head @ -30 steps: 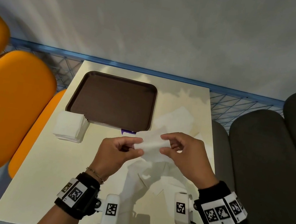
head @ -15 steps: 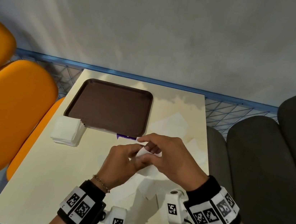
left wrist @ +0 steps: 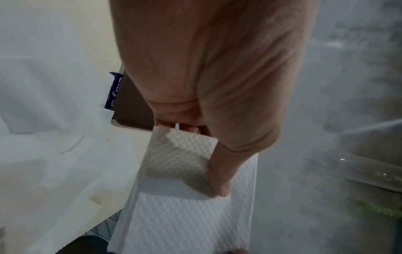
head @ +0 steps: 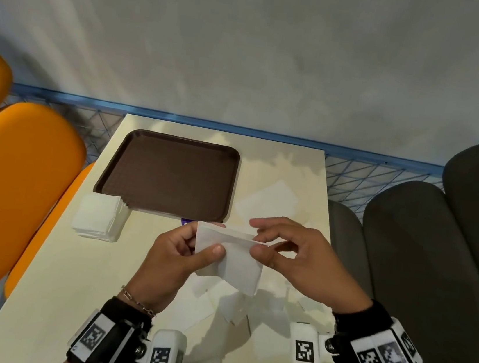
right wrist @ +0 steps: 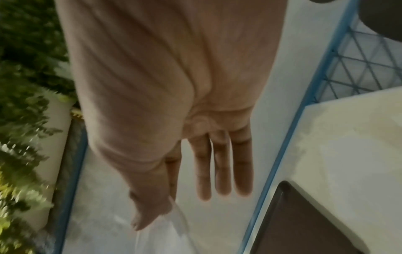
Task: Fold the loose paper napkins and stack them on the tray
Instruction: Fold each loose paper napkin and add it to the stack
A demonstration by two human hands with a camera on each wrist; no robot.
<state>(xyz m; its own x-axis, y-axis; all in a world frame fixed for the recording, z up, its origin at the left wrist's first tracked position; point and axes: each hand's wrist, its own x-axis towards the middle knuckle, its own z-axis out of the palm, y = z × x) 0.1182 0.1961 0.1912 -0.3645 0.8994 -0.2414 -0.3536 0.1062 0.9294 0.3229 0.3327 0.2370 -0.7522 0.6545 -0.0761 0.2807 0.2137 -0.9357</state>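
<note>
Both hands pinch white embossed napkin point(head: 231, 256), half-folded, just in front of tray point(head: 173, 142): left hand point(head: 176, 261), right hand point(head: 297, 262).

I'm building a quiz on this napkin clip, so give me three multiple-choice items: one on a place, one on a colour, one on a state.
1. Where is the napkin stack?
A. on the tray
B. on the table by the tray's near left corner
C. on a chair

2. The tray's colour?
A. brown
B. blue
C. white

3. The held napkin is:
A. flat on the table
B. pinched by both hands above the table
C. crumpled in one fist

B: the napkin stack sits beside the tray.
A: its surface is dark brown.
B: the left hand and right hand pinch the napkin.
</note>
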